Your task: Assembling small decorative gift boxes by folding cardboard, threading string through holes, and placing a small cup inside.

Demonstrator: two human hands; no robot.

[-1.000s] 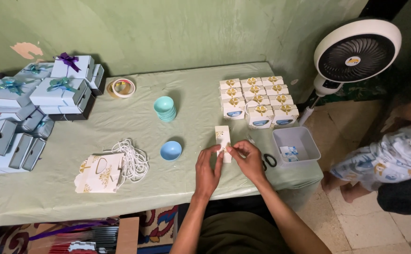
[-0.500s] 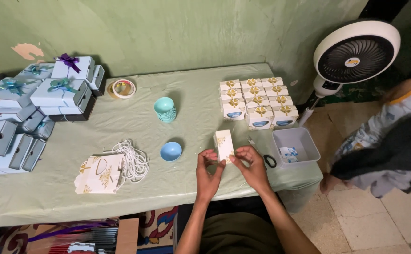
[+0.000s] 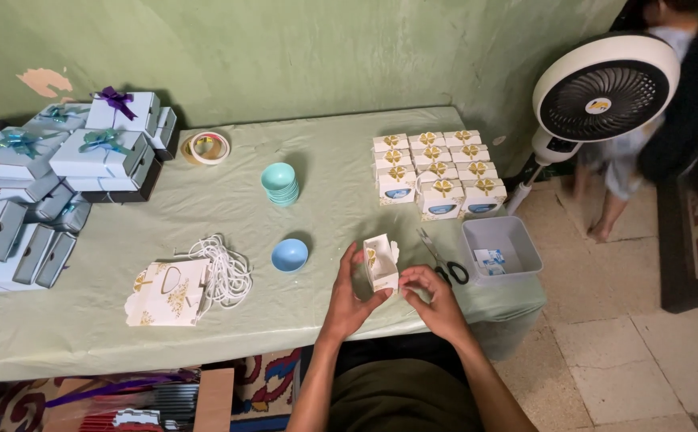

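Note:
A small white paper box with gold print stands opened out between my hands, just above the table's near edge. My left hand cups its left side with fingers raised. Its lower right corner is pinched by my right hand. A grid of finished small white boxes with gold bows stands at the back right. A stack of flat white and gold box blanks lies to the left, beside a coil of white cord.
A blue bowl, stacked teal bowls and a tape roll sit mid-table. Scissors lie by a grey tray. Bowed gift boxes pile at left. A fan and a person stand right.
The flat blank has been opened into a box shape between my hands. The person at right has risen and moved back behind the fan.

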